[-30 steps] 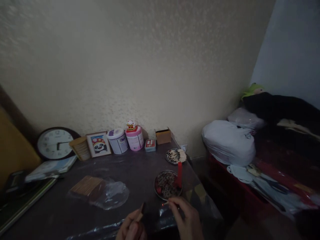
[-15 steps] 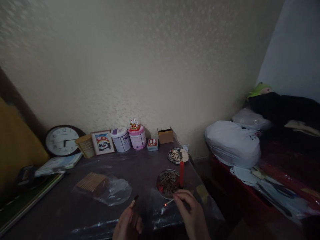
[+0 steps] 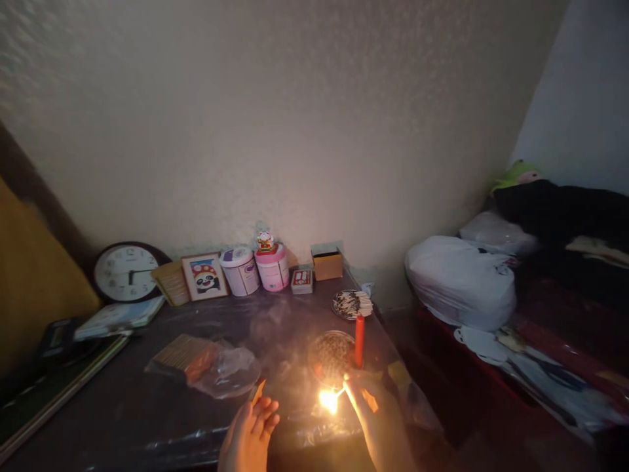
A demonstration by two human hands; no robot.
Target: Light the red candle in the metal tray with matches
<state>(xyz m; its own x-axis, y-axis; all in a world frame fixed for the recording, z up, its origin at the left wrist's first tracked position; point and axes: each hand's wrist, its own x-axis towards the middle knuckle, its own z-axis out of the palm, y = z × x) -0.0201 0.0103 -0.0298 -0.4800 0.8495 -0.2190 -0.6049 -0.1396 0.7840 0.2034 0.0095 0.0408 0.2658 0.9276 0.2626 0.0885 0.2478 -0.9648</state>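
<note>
In the head view, my right hand (image 3: 378, 419) pinches a burning match (image 3: 341, 393), whose bright flame points left, low over the table. My left hand (image 3: 248, 429) holds a small flat tan piece (image 3: 258, 391) between thumb and forefinger, its other fingers loosely spread. Glare from the flame washes out part of my right hand. Just beyond the flame lies a round dish (image 3: 314, 347) of dark and pale bits. An upright red candle (image 3: 359, 341) stands at the dish's right side, and no flame shows on it. Further back, a plate holds many matches (image 3: 356, 304).
A crumpled plastic bag (image 3: 230, 373) with a brown block (image 3: 179, 352) lies left. Along the wall stand a clock (image 3: 128, 272), a panda picture (image 3: 205, 276), two tins (image 3: 272, 269), a small tin box (image 3: 301, 281) and an open carton (image 3: 328, 265). White bags (image 3: 459, 282) sit right.
The match head went from a small red glow to a large bright flame, lighting the table and hands. Smoke now hangs over the table. My left fingers have spread more.
</note>
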